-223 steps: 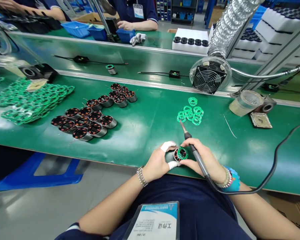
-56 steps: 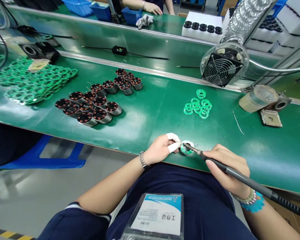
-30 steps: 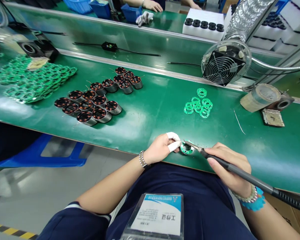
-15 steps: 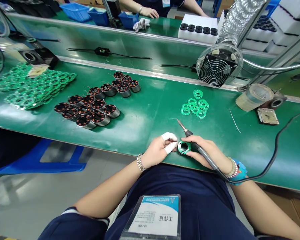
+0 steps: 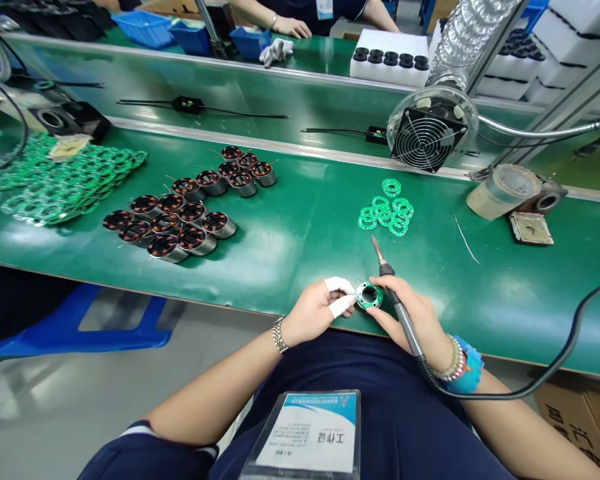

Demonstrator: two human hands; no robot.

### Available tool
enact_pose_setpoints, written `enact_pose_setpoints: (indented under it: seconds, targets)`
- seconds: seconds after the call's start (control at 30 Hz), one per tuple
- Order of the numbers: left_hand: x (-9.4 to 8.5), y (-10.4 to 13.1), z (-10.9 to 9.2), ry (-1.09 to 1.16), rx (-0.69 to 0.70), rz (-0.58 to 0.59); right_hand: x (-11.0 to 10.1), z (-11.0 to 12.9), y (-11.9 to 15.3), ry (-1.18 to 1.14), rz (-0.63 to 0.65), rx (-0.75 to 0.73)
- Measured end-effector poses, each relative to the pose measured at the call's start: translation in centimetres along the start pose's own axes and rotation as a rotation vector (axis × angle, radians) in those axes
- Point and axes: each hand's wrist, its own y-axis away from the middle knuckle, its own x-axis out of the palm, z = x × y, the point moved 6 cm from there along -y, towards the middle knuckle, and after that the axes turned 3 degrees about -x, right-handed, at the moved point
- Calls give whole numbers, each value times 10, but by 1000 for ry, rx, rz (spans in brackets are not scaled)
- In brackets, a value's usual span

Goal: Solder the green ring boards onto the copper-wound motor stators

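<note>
At the table's front edge sits a motor stator with a green ring circuit board (image 5: 369, 295) on top. My right hand (image 5: 415, 310) holds a soldering iron (image 5: 404, 320), its tip pointing up and away over the table. Thumb and forefinger of that hand also touch the stator's right side. My left hand (image 5: 325, 305), with white covers on its fingertips, is pinched at the stator's left edge; whatever lies between the fingertips is too small to make out. Several loose green ring boards (image 5: 391, 212) lie beyond the iron's tip.
Wound stators (image 5: 193, 217) stand grouped at left, beside stacked green board panels (image 5: 65, 180). A fume fan (image 5: 427, 140) hangs at the back. At right are a cloudy cup (image 5: 503, 192), a soldering sponge (image 5: 531, 229) and a thin wire (image 5: 466, 239). A co-worker's hand (image 5: 293, 27) rests across the bench.
My right hand has tilted the soldering iron more upright, and its tip has moved right, away from the left hand. Both hands remain at the stator, whose board now faces up more fully.
</note>
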Motion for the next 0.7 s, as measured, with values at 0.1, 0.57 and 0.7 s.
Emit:
enact_pose_setpoints:
  seconds: [0.1, 0.57, 0.7]
  targets:
    - [3, -2, 4, 196, -118, 18, 1, 0, 0, 11, -10, 2]
    - [1, -5, 8, 306, -213, 115, 3, -2, 1, -2, -2, 22]
    - [-1, -6, 8, 305, -240, 103, -1, 3, -1, -19, -11, -16]
